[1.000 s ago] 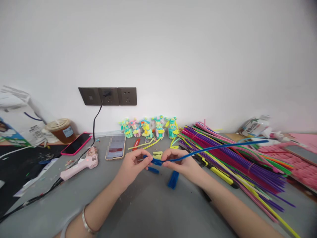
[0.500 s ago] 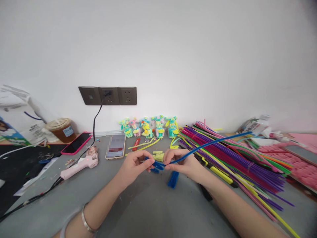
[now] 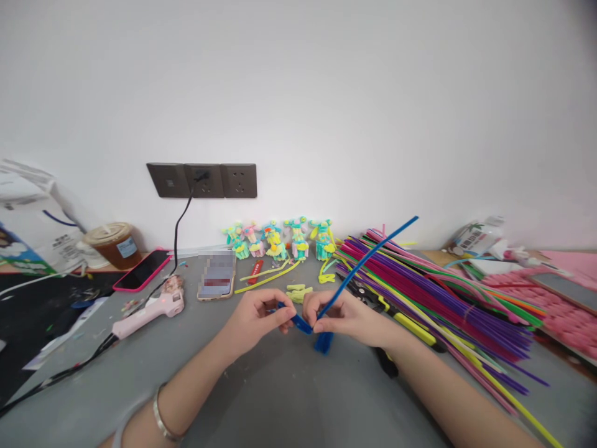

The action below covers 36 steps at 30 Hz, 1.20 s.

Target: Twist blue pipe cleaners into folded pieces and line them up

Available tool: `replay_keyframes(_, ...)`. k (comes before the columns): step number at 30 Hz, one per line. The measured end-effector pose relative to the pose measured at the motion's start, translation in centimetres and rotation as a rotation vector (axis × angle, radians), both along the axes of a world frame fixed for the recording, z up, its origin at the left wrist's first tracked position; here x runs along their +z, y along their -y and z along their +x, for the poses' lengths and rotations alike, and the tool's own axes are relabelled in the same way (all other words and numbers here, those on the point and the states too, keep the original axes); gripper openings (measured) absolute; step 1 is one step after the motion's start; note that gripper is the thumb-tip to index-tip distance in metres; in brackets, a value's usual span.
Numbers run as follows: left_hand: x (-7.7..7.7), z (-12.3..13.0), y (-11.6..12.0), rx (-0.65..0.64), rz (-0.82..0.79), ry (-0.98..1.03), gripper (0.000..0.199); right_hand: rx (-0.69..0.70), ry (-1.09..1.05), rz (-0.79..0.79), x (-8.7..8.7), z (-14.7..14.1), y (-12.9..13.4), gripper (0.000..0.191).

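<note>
Above the table, both hands pinch blue pipe cleaner.

Here's the left hand, bare fingers and all, and well back from those fingertips sits a bracelet, silvery, shiny, narrow, curved round the forearm. Farther from the fingers, a pale greyish band, bangle or cuff, hard to call! Over to the right hand: bare from fingers back along the arm.

pixelated phone screen, pliers partly behind right hand, bag cropped
</note>
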State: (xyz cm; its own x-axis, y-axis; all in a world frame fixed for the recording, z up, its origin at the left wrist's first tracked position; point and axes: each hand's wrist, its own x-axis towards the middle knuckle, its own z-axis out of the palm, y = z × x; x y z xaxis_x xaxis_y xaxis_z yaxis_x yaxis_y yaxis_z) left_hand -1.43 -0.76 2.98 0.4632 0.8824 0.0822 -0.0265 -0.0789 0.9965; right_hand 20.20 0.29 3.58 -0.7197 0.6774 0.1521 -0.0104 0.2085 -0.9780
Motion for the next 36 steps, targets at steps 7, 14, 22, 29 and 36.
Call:
replay_keyframes(7, -0.2, -0.1, 0.0, -0.037, -0.042, -0.014, 0.026, 0.042, 0.001, -0.102, -0.3, -0.1, 0.2, 0.021)
replay_keyframes(14, -1.6, -1.0, -1.9, 0.150, -0.091, -0.107, 0.044, -0.341, -0.043, -0.003, -1.1, -0.8, -0.8, 0.028)
replay_keyframes(22, -1.3, -0.6, -1.3, 0.159, 0.108, -0.213, 0.025, -0.433, -0.094, 0.182, -2.2, -1.7, -0.6, 0.021)
replay_keyframes(29, -0.6, 0.5, 0.0, 0.020, -0.024, -0.130, 0.033, -0.385, -0.057, 0.122, -2.0, -2.3, 0.3, 0.024)
replay_keyframes(36, -0.1, 0.2, 0.1, -0.001, 0.009, -0.183, 0.032, -0.352, -0.147, -0.085, -1.3, -1.6, -0.2, 0.027)
